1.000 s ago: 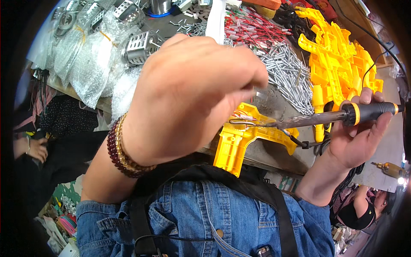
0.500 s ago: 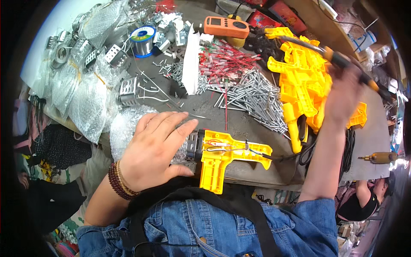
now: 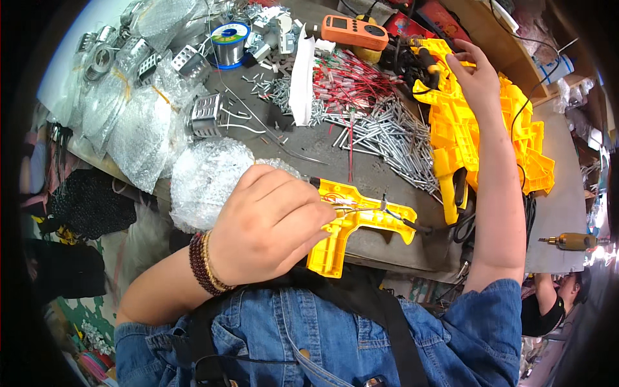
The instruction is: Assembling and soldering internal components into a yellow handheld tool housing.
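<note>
A yellow plastic half-shell (image 3: 329, 255) of a pistol-shaped tool lies at the table's front edge, with wires (image 3: 358, 209) and a black cord in it. My left hand (image 3: 274, 222) bends over its left end, fingers closed together at the wires; what they pinch is hidden. Farther right, my right hand (image 3: 478, 80) is raised over a heap of yellow shells (image 3: 454, 126), fingers apart and nothing in them. Beside its fingertips rests a black-and-orange handle (image 3: 427, 60), of the soldering iron held earlier.
Metal screws (image 3: 387, 138) and red-wired parts (image 3: 348, 80) are heaped mid-table. Bubble-wrapped pieces (image 3: 209, 180), metal heater cages (image 3: 206, 115) and a solder spool (image 3: 230, 44) sit left. An orange meter (image 3: 354, 31) lies behind; a brass-coloured screwdriver (image 3: 570, 241) is at far right.
My right hand has let go of the soldering iron and moved left and away from me. My left hand has moved right over the half-shell, its fingers closing at the wires.
</note>
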`<move>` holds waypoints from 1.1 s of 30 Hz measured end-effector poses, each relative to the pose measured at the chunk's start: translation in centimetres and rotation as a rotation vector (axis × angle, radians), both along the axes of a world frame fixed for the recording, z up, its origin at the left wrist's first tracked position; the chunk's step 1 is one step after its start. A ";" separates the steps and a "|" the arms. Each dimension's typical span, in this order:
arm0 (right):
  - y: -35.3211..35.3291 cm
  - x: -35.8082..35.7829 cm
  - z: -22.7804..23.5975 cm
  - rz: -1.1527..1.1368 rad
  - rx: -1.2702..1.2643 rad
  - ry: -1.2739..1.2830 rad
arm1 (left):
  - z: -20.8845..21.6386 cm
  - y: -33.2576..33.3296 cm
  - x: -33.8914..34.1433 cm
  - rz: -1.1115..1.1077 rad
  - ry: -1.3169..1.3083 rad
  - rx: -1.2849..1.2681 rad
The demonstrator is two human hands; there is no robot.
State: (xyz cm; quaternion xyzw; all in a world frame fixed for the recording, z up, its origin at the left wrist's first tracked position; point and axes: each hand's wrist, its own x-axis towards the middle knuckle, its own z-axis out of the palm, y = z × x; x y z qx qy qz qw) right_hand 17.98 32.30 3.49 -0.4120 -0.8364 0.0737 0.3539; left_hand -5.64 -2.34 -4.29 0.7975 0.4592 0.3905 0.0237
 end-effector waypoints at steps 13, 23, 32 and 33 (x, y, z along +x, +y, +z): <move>-2.7 0.7 0.1 0.244 0.275 -0.482 | -0.6 1.4 1.7 0.103 -0.114 -0.018; -0.2 2.4 0.4 -0.069 0.100 -0.379 | -1.2 1.8 1.7 0.091 -0.149 0.031; -21.7 3.7 -3.3 0.566 -0.391 -0.316 | -1.2 1.2 1.2 0.051 -0.094 -0.011; -22.0 4.0 -3.4 0.560 -0.397 -0.309 | -1.0 1.3 1.2 0.035 -0.083 -0.022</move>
